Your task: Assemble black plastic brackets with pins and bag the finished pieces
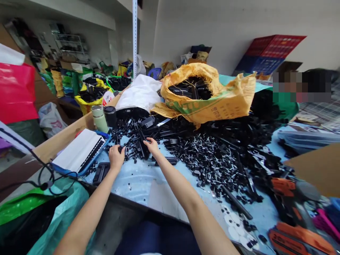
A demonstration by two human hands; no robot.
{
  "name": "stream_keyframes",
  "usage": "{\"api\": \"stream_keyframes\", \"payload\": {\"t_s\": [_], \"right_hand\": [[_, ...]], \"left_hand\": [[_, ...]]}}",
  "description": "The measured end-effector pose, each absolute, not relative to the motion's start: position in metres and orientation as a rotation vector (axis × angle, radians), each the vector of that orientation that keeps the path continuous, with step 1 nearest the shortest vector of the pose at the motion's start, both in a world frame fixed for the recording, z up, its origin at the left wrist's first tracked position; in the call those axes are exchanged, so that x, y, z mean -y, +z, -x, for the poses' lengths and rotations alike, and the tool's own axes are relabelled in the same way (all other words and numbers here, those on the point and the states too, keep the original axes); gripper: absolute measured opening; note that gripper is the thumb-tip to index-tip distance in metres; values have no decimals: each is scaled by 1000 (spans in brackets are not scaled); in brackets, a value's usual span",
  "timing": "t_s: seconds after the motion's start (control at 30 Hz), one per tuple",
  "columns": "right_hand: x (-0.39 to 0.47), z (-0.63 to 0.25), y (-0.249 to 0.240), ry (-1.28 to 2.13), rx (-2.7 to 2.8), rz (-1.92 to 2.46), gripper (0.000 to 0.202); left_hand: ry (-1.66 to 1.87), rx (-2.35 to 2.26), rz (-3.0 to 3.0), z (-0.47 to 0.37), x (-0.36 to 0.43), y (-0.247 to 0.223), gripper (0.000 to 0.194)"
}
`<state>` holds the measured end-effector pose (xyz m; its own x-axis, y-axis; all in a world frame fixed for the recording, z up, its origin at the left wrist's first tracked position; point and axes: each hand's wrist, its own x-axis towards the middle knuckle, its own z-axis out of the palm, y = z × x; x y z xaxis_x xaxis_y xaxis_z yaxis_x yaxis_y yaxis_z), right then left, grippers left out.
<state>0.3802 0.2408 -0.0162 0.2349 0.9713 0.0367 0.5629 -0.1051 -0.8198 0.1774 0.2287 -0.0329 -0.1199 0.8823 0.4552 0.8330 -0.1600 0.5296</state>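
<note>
My left hand (116, 157) is over the left part of the blue tabletop (135, 180), its fingers curled in a pinch around a small black part (121, 149). My right hand (152, 146) is a little farther right, thumb and fingers closed on the edge of a long black plastic piece (142, 139) that slants up and away. Around both hands lie loose small black parts (130, 150). A black plastic housing (101, 173) rests on the table, left of my left wrist. Another dark piece (170, 161) lies beside my right forearm.
A large heap of black parts with metal pins (209, 159) spreads to the right. Behind it lies an orange woven sack (212, 106). A blue tray (82, 173) and a green flask (100, 119) stand left. Orange-black power tools (300, 237) lie front right. Another person sits at far right.
</note>
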Motion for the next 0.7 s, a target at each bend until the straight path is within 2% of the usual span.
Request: {"api": "stream_keyframes", "payload": {"t_s": [0.07,0.1,0.17,0.23,0.3,0.4,0.5,0.6,0.7], "right_hand": [[-220,-393,-24,832,1335,1662,45],[-205,-400,-27,940,1283,1560,49],[-172,-414,-34,1182,1169,1310,52],[-137,-429,-38,1288,1086,1190,45],[-102,-447,-40,1138,1131,1386,33],[-52,-473,-40,622,1387,1908,22],[-4,-487,-41,166,1722,2179,33],[33,-483,-50,52,1960,2139,54],[50,-469,-60,87,2057,1999,53]], "left_hand": [[1466,-1702,-1843,-182,-218,-30,36],[1503,-1575,-1771,-187,-211,-29,38],[1392,-1382,-1699,-203,-195,-29,41],[1170,-1298,-1671,-225,-175,-31,43],[931,-1270,-1690,-247,-153,-36,41],[648,-1262,-1846,-273,-121,-45,31],[480,-1210,-2016,-288,-97,-51,21],[499,-1070,-2114,-295,-83,-52,14],[603,-1008,-2166,-294,-75,-54,17]]}}
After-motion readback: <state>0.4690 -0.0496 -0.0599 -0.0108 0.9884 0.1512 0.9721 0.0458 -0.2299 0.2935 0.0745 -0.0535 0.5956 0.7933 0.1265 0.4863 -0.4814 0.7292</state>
